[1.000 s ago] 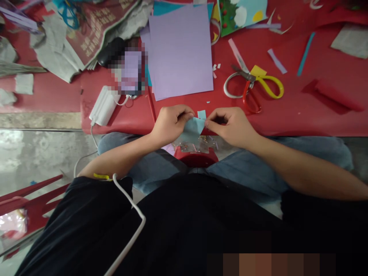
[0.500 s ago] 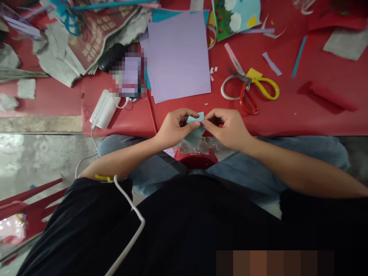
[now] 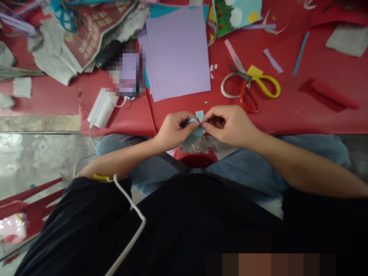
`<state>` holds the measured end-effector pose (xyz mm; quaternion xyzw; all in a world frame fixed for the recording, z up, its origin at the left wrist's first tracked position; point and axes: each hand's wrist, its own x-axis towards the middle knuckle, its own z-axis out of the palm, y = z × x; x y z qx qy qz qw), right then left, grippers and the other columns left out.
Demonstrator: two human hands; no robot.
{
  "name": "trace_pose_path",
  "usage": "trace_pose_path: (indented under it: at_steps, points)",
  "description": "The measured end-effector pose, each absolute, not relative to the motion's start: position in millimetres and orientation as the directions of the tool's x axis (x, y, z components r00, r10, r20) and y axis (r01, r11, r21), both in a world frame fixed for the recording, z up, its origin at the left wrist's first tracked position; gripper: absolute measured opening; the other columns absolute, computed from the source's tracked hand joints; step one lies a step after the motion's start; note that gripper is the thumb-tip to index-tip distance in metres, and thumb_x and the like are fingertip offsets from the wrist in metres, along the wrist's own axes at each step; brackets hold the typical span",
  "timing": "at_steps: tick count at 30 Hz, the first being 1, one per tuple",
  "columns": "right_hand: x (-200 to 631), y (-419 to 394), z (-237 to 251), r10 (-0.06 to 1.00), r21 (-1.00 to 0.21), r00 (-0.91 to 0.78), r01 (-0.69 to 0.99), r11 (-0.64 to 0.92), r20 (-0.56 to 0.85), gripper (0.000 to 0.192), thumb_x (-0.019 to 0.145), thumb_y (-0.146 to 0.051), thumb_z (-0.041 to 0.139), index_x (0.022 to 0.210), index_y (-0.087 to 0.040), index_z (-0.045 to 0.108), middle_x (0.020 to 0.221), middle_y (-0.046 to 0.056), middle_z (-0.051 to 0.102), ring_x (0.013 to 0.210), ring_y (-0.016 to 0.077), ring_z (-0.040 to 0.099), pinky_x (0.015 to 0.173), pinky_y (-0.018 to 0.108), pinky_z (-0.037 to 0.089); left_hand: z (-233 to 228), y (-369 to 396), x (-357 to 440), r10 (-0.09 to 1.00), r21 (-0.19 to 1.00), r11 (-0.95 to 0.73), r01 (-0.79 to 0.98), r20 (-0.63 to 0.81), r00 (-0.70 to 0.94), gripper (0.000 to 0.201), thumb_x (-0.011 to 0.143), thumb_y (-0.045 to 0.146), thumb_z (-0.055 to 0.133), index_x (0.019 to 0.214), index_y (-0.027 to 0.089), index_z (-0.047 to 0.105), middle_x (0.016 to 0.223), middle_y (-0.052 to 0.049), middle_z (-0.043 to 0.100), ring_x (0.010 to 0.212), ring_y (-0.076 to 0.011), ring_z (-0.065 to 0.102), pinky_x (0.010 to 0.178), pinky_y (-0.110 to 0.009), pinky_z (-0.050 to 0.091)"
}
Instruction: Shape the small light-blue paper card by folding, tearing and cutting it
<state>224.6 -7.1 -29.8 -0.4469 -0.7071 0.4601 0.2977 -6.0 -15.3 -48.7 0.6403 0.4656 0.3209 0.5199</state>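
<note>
A small light-blue piece of paper [image 3: 193, 135] is pinched between both my hands at the near edge of the red table [image 3: 301, 111]. My left hand [image 3: 174, 129] grips its left side with thumb and fingers. My right hand [image 3: 228, 125] pinches its top right corner, fingertips touching those of the left hand. A small blue scrap [image 3: 199, 114] lies on the table just beyond my fingers. Below my hands a red container [image 3: 195, 156] with small scraps sits between my knees.
Lilac paper sheets [image 3: 178, 51] lie behind my hands. Scissors with yellow, red and white handles [image 3: 251, 86] lie at the right. A white power bank [image 3: 99, 108] with cable, a pixelated device [image 3: 126, 71], newspapers [image 3: 83, 34], and a red folded paper [image 3: 327, 96] lie around.
My hands have drawn closer together on the blue paper, fingertips now meeting at its top; the paper has been folded smaller between them.
</note>
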Motion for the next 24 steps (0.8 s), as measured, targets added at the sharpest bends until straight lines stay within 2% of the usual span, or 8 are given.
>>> trace_pose_path:
  at_steps: [10,14,18,24]
  points:
    - [220,-7,-35,0.890,-0.890,-0.456,0.403,0.212,0.006,0.011,0.078,-0.010,0.073,0.079,-0.020,0.069,0.069,-0.001,0.063,0.062,0.0130,0.055,0.060,0.030,0.040,-40,-12,-10,0.892,0.911,-0.197,0.362,0.013,0.452,0.018,0.096,0.029,0.072,0.094,0.014,0.081,0.088,-0.007,0.080,0.075,-0.0148,0.070,0.072,-0.026,0.053]
    - [218,-9,-38,0.888,-0.873,-0.456,0.407,0.270,0.062,0.010,0.079,-0.011,0.073,0.082,-0.020,0.069,0.072,-0.001,0.065,0.063,0.0134,0.056,0.062,0.031,0.042,-41,-13,-11,0.892,0.878,-0.228,0.420,0.016,0.452,0.017,0.095,0.026,0.071,0.093,0.013,0.082,0.084,-0.006,0.080,0.072,-0.0144,0.068,0.069,-0.027,0.050]
    - [217,-12,-42,0.879,-0.842,-0.457,0.414,0.346,0.136,0.010,0.078,-0.012,0.072,0.085,-0.019,0.069,0.077,0.001,0.068,0.066,0.0139,0.057,0.064,0.031,0.042,-42,-16,-12,0.894,0.862,-0.243,0.445,0.021,0.448,0.020,0.098,0.029,0.070,0.095,0.015,0.084,0.088,-0.007,0.082,0.076,-0.0166,0.073,0.071,-0.029,0.051]
    - [215,-14,-44,0.874,-0.812,-0.458,0.442,0.382,0.162,0.010,0.076,-0.012,0.071,0.082,-0.019,0.067,0.074,0.000,0.064,0.065,0.0134,0.057,0.061,0.030,0.040,-43,-20,-12,0.892,0.863,-0.255,0.437,0.035,0.451,0.015,0.095,0.023,0.070,0.096,0.015,0.083,0.086,-0.005,0.081,0.074,-0.0153,0.073,0.072,-0.028,0.053]
